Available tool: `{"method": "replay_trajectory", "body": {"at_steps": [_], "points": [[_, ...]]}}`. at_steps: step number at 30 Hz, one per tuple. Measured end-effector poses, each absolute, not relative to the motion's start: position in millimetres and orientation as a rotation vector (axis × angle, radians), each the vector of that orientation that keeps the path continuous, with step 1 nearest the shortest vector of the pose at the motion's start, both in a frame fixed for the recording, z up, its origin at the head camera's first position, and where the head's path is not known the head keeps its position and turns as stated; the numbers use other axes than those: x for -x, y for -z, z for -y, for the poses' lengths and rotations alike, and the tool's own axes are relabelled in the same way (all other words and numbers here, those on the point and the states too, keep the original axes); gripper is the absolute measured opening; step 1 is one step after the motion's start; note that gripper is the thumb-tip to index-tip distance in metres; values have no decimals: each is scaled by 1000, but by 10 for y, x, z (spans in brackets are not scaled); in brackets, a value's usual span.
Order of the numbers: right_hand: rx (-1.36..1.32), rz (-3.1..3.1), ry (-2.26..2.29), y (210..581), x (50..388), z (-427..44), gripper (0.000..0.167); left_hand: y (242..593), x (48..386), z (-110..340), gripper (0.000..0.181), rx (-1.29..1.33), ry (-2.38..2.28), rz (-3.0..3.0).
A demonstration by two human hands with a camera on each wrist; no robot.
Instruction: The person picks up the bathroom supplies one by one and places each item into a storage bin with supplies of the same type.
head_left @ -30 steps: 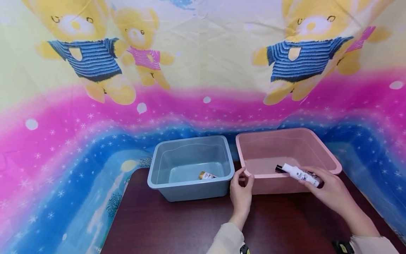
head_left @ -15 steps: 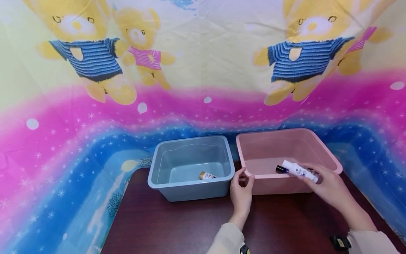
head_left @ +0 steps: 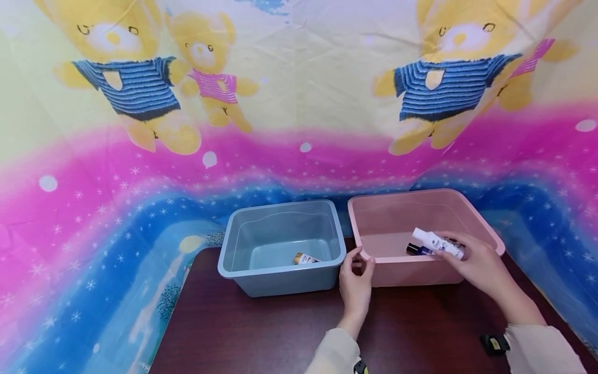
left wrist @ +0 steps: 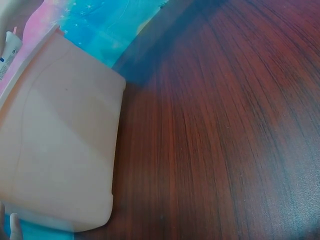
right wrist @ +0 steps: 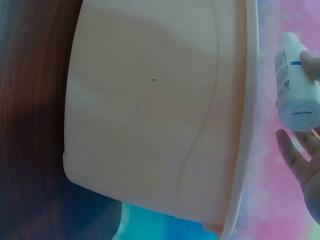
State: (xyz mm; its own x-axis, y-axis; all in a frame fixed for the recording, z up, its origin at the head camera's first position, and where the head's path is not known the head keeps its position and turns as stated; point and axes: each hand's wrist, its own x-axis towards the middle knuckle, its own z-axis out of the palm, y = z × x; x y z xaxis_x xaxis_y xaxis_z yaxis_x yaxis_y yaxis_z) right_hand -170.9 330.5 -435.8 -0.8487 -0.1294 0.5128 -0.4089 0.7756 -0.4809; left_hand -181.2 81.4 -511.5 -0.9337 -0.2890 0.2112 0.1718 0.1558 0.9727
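Note:
My right hand (head_left: 483, 270) holds a small white Dove bottle (head_left: 438, 244), thumb and fingers round its base, above the front rim of a pink plastic bin (head_left: 411, 274). The bottle's white cap points up and left. Inside that bin, partly covered by the front rim and the white bottle, lies a dark bottle with a black cap (head_left: 413, 249). My left hand (head_left: 356, 283) grips the bin's near left corner at the rim. In the right wrist view the white bottle (right wrist: 295, 90) shows its printed back beside the bin's outer wall (right wrist: 150, 100).
A blue-grey bin (head_left: 289, 283) stands left of the pink one, with a gold-capped white tube or bottle (head_left: 306, 258) inside. Both bins sit on a dark wooden table (head_left: 261, 332). A bear-print cloth (head_left: 303, 166) hangs behind.
My right hand has lifted the white bottle slightly and moved it a little left, tilting its cap up. More of the dark bottle shows. My left hand has stayed in place.

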Motion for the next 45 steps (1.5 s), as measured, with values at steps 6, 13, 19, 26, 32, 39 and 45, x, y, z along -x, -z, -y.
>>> {"method": "replay_trajectory", "body": {"at_steps": [6,13,19,26,32,39,45], "points": [[-401,2514,-819,4378,1792,-3327,44,5107,1811,-810,34,-103,1830,2093],[-372,2542,-872,4363,1893,-3341,43,5101,1803,-803,32,-108,1817,2095],[-341,2563,-906,4360,1968,-3353,43,5103,1806,-803,32,-97,1813,2088],[-338,2585,-916,4373,2028,-3374,42,5114,1810,-813,32,-103,1797,2096],[-334,2599,-923,4381,2092,-3389,43,5119,1810,-812,32,-82,1796,2078],[-306,2612,-950,4388,2172,-3385,43,5129,1809,-815,32,-79,1810,2069],[-311,2602,-964,4396,2247,-3377,42,5127,1810,-812,31,-72,1803,2057]]}}
